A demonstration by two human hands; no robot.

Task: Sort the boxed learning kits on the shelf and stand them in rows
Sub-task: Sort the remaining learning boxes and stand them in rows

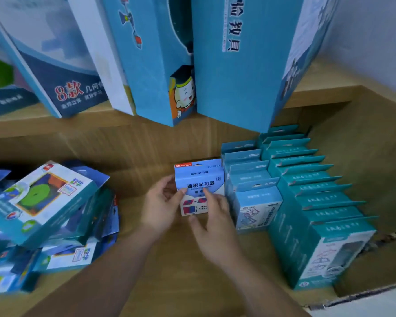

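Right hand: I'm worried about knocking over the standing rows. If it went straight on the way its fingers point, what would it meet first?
The light blue box, whose front face its fingers touch. The right hand points up and slightly left, not toward the teal rows on its right, though depth is hard to judge.

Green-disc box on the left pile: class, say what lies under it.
Under the green-disc box lie more blue boxes in a loose heap; most are partly covered, so their number cannot be told.

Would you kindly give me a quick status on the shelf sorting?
Left hand, right hand both gripping light-blue kit box, upright beside standing rows. Unsorted pile at left, nothing blocking.
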